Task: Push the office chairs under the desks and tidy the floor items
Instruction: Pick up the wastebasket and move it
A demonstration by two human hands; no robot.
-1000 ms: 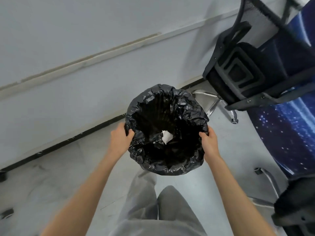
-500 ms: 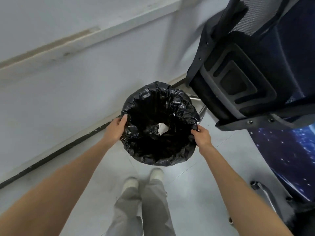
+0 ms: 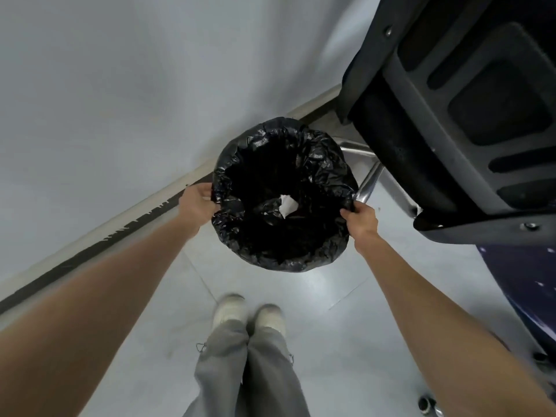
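The chair (image 3: 469,115) fills the upper right, its dark seat and back looming right over the scene, chrome base leg (image 3: 371,179) poking out just behind the bin (image 3: 282,195). That is the big hazard: the bin's far right rim sits just beside that leg, and a push further that way could knock the bin against the metal or snag the liner on it. The bin itself hangs or rests just in front of the wall (image 3: 120,100), near the dark skirting line, ahead of the person's shoes (image 3: 248,314); whether its bottom touches the floor (image 3: 316,296) I cannot tell. Its mouth faces straight up at the camera, so its long axis runs vertical, top to bottom, with perhaps a slight tilt toward the person. The black liner (image 3: 240,152) is folded loosely over the rim, and that is the second risk: both grips sit on crinkled plastic, which could slip or pull the liner off the rim. The left hand (image 3: 195,204) curls over the left rim, the right hand (image 3: 361,219) pinches the right rim, fingers tucked around the edge. Down inside, one white paper scrap (image 3: 287,204) lies loose; a hard tip would spill it.
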